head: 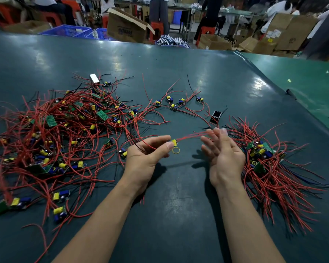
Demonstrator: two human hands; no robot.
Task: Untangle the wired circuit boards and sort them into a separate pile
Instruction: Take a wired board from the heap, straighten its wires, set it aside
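the left hand (pixel 143 154) pinches one small circuit board (pixel 174 142) between thumb and forefinger, fingers curled round it, and holds it up off the green table (pixel 178 73) just past its fingertips, probably so the wires hang free rather than drag through the others. its red leads (pixel 192 136) run straight across from the board to the right hand (pixel 223 154), which has its fingers spread and fairly straight; the leads pass at or over those fingertips, though motion blur there leaves it unclear whether they are touching or pinched. the stretched line suggests the right hand is combing the wires out to free the board

out beyond the left hand's outer side lies the big tangled heap (pixel 55 133) of boards and red and black wires, the unsorted stock, judging by how the wires cross every way. tight against the right hand's outer side sits the sorted pile (pixel 264 160), its wires fanned mostly one direction; being so near, a freed board needs only a short carry to it. a yellow rubber band (pixel 175 150) lies on the table directly under the held board, between the two hands. further ahead of both hands a few loose boards (pixel 171 103) lie spread apart, and a small black part (pixel 215 116) rests ahead of the right fingertips

the tangled heap far outweighs the sorted pile, so the work looks early
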